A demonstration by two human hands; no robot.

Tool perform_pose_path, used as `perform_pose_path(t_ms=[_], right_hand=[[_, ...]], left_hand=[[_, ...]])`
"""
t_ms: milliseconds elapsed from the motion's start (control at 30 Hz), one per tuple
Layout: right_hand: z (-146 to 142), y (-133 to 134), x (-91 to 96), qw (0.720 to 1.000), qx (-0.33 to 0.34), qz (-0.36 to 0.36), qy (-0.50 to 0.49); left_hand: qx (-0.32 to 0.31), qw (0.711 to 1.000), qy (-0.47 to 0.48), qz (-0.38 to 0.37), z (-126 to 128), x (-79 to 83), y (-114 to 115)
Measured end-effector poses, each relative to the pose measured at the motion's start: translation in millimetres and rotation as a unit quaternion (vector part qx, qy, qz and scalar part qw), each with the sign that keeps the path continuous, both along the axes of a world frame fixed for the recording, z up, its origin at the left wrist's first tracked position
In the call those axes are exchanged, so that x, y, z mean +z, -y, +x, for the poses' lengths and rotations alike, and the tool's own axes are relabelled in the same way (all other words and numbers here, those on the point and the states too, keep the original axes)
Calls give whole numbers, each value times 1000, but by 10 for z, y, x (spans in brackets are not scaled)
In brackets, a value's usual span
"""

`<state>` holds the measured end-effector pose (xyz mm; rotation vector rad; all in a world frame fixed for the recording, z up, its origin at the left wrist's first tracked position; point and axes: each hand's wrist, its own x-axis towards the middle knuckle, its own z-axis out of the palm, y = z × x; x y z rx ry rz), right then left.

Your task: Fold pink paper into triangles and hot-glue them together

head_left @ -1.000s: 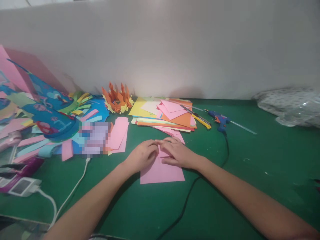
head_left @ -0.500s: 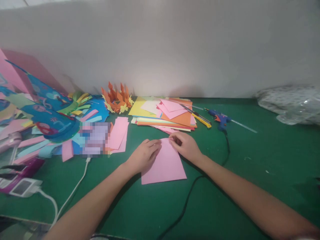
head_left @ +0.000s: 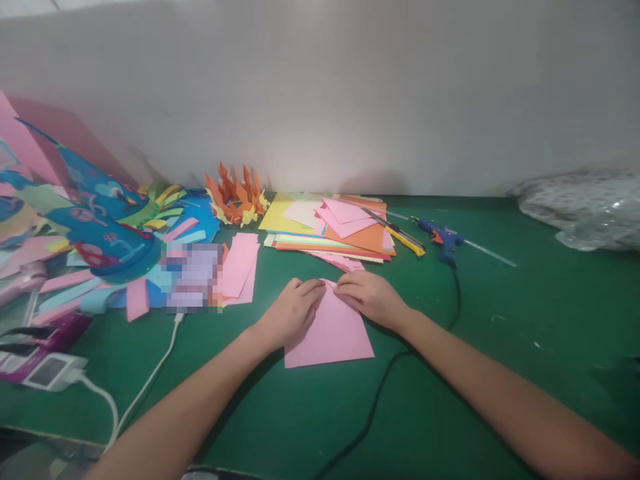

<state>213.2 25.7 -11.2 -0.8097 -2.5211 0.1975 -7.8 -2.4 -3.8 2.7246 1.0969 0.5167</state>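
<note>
A sheet of pink paper lies on the green tabletop in front of me. My left hand rests over its left side, fingers closed together on the paper near the far edge. At the far right corner my right hand holds the edge, where a small flap is turned inward. The fingertips of both hands nearly meet there and partly hide the fold.
Behind the sheet sits a stack of coloured paper with a yellow utility knife on it. A blue glue gun lies right, its black cord crossing the table. An orange paper crown, cone hats and pink strips are left.
My right hand has moved slightly left and turned over the far right corner, folding a small flap inward. My left hand stays nearly in place on the sheet.
</note>
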Motion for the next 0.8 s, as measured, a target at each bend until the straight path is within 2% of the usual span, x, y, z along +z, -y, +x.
perform_pose_path(t_ms=[233, 800], right_hand=[[78, -32, -27, 999, 48, 16, 11], [108, -86, -4, 993, 87, 81, 26]], left_hand=[[10, 1000, -18, 13, 22, -8, 9], [26, 999, -23, 14, 37, -49, 17]])
